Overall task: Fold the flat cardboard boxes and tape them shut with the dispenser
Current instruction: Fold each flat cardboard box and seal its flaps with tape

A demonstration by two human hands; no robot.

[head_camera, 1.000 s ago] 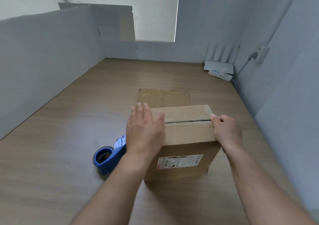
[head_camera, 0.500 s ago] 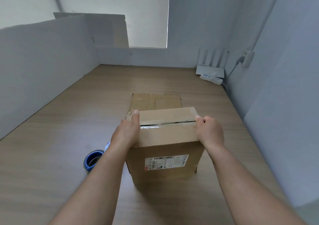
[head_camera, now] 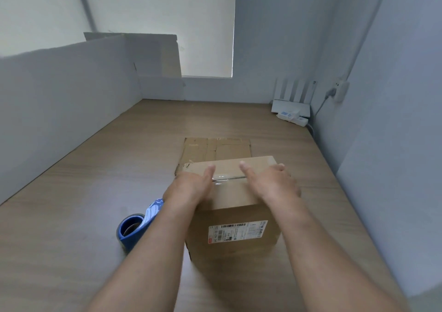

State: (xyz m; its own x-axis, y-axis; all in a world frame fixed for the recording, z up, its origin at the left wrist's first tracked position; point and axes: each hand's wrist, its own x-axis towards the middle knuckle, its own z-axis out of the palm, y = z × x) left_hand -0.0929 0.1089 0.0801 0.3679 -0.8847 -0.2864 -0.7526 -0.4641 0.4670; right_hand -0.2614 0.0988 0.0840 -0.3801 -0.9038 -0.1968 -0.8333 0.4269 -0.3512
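Both hands lie flat on top of the folded cardboard box (head_camera: 233,204), fingers straight and gripping nothing. The left hand (head_camera: 190,188) presses its left part and the right hand (head_camera: 273,182) its right part, with the taped seam (head_camera: 228,178) showing between them. The box stands mid-counter (head_camera: 114,168). The blue tape dispenser (head_camera: 135,226) lies just left of it, and a flat cardboard box (head_camera: 216,148) lies just behind.
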